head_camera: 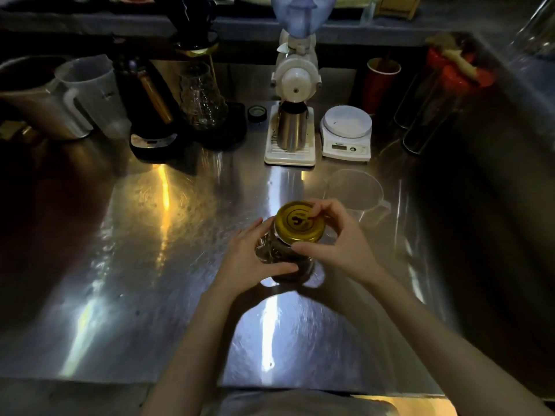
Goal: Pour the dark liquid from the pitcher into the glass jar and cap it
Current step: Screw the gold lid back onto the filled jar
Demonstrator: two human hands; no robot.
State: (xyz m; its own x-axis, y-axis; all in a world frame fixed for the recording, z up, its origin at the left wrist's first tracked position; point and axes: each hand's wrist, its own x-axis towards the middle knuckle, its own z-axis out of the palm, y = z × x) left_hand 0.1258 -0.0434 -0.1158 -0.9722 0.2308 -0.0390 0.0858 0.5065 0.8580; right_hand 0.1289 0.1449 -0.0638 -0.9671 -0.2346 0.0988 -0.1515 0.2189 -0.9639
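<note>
A glass jar (288,265) holding dark liquid stands on the steel counter (156,265) in the middle of the view. A gold metal lid (297,222) sits on its mouth. My left hand (252,259) wraps the jar's body from the left. My right hand (336,235) grips the lid's rim from the right, fingers over its top and thumb under its front edge. A clear plastic pitcher (356,190), looking empty, stands just behind and to the right of the jar.
Along the back stand a white coffee grinder (295,76) with a steel cup (291,127) under it, a white scale (345,133), a red cup (380,82), a glass carafe (201,97), a black kettle on its base (150,100) and plastic jugs (90,94). Tall glass tubes (426,109) lean at right.
</note>
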